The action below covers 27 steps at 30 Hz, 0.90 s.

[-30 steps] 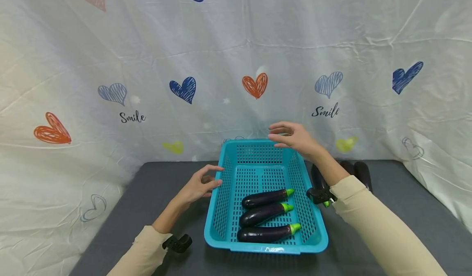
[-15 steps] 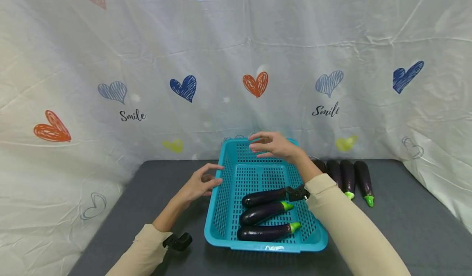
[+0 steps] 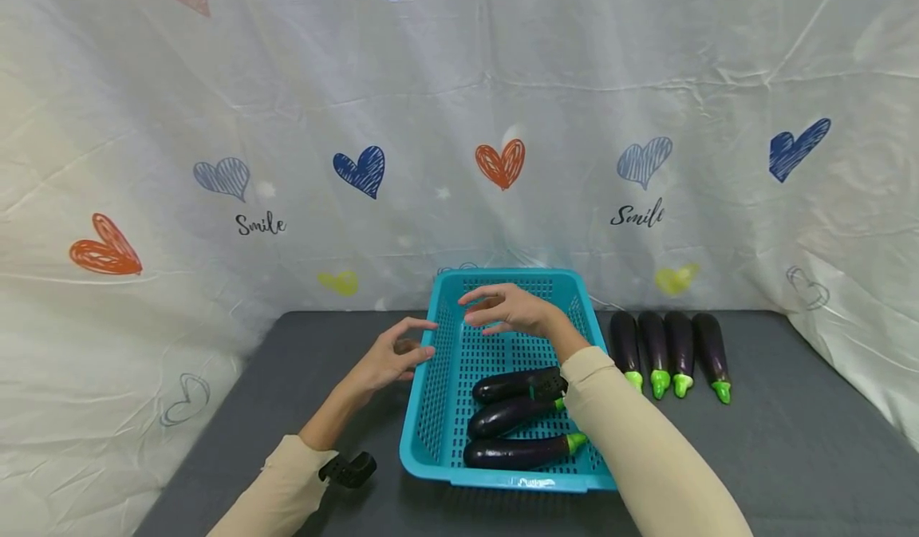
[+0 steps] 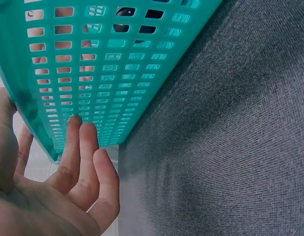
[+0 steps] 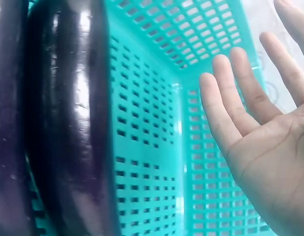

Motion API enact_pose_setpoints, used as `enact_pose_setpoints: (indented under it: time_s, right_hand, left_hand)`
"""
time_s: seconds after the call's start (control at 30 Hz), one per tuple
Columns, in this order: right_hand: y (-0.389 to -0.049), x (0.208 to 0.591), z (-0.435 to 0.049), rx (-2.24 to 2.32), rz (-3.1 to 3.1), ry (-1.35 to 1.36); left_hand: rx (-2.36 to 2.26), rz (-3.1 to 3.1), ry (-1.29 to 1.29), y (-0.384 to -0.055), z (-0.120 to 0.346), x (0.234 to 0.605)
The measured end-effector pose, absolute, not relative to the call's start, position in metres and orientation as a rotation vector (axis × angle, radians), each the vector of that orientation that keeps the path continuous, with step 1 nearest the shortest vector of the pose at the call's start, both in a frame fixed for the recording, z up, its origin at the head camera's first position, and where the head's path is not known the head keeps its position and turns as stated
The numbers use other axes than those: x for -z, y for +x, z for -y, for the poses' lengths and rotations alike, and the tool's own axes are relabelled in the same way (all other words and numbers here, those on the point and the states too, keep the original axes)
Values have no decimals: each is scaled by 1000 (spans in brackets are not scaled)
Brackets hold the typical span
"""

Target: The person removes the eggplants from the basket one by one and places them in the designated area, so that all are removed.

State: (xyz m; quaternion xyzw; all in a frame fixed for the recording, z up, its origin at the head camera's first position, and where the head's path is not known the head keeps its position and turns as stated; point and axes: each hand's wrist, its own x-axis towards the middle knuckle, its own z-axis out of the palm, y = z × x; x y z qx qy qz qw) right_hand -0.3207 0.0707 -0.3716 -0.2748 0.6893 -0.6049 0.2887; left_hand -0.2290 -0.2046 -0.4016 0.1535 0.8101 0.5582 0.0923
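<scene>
A blue plastic basket [image 3: 527, 479] with slotted walls holds three dark purple eggplants, all lying crosswise: a far one [image 3: 502, 388], a middle one [image 3: 506, 418] and a near one [image 3: 513, 453]. At its left rim is my left hand [image 3: 391, 357], thumb and index finger over the rim and the other fingers against the outer wall [image 4: 83, 105]. My right hand [image 3: 510, 311] hovers over the basket's far half, its spread fingers holding nothing. Two eggplants fill the left of the right wrist view, the closer one [image 5: 68, 118] beside that hand's bare palm [image 5: 270, 152].
Several more eggplants [image 3: 653, 349] lie side by side on the dark grey table [image 3: 775, 457], right of the basket, green stem ends toward me. A white curtain [image 3: 431, 106] printed with hearts hangs behind the table's back edge.
My right hand has swung left and toward me, from the basket's far right corner to over its inside, uncovering the eggplants on the table. My left hand and the basket stay put.
</scene>
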Motion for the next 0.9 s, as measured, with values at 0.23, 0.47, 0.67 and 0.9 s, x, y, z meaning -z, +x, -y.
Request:
enact_pose_setpoints:
  time_s: [0.23, 0.47, 0.67, 0.9]
  right_hand:
    - [-319, 387, -68, 1523, -1870, -688]
    - [-315, 398, -72, 1478, -1851, -624]
    - [-309, 396, -74, 1440, -1854, -641]
    - [-303, 392, -75, 1344, -1804, -670]
  left_hand:
    - [-1659, -2407, 460, -229, 205, 402]
    - [-1646, -2414, 471, -231, 205, 404]
    - [-1639, -2432, 460, -232, 204, 405]
    - [-1651, -2436, 432, -232, 204, 406]
